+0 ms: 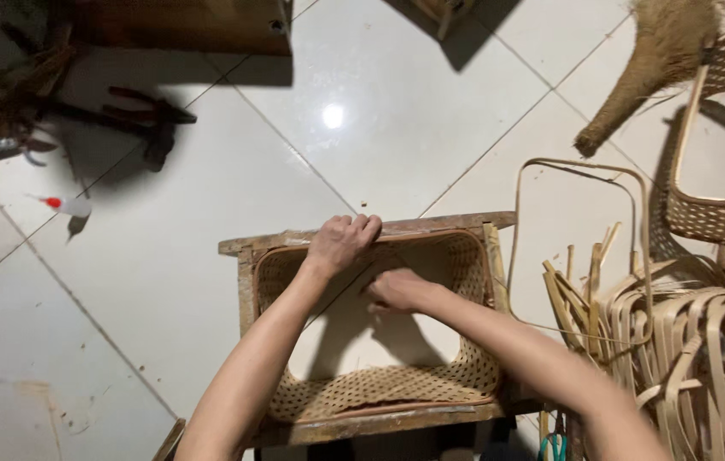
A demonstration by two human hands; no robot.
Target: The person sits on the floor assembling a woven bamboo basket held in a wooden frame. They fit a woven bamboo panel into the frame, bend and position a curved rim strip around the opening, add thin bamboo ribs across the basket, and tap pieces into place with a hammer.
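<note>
bamboo strips (704, 341), finished woven basket (721, 213), glue bottle (68, 206), pliers (153, 115), white floor tiles (397, 111)

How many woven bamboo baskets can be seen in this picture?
2. One open-weave bamboo basket frame sits in the wooden mould under both hands; another woven bamboo basket stands at the right edge, partly cut off.

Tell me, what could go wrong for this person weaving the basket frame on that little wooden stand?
The woven bamboo frame sits on a narrow wooden stand; the left hand grips its far rim while the right hand works inside, so a hard pull might tip it. Thin cane ends could prick fingers. Loose bamboo strips and the bent hoop lie close to the right arm and might snag.
</note>
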